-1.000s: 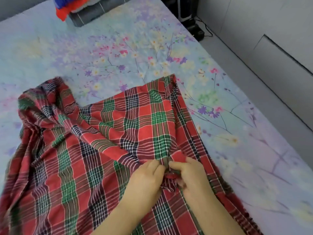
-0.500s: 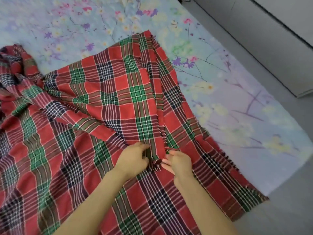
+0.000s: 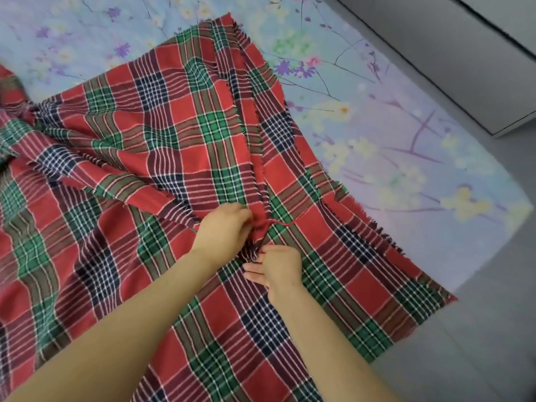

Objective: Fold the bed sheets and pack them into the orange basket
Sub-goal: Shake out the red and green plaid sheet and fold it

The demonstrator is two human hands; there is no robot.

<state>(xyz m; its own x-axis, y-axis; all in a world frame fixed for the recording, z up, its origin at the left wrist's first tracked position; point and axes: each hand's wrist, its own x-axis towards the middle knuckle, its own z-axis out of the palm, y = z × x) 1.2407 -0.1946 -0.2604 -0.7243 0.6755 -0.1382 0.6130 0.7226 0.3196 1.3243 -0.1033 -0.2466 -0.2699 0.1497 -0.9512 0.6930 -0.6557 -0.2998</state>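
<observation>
On the bed [image 3: 406, 140], the red checked sheet [image 3: 174, 126] lies half spread. The left hand [image 3: 223, 227] and right hand [image 3: 278, 268] each pinch its frayed edge. They touched a second ago and now sit slightly apart. I think folding has barely begun.

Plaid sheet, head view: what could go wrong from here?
1. The left hand and right hand pinch one small bunch of the plaid sheet; pulling there may drag the layers askew.
2. A loose red thread lies beside the pinch, and the edges are frayed; it could snag and pull further.
3. The sheet's near corner overhangs the bed; it might slide toward the floor.
</observation>
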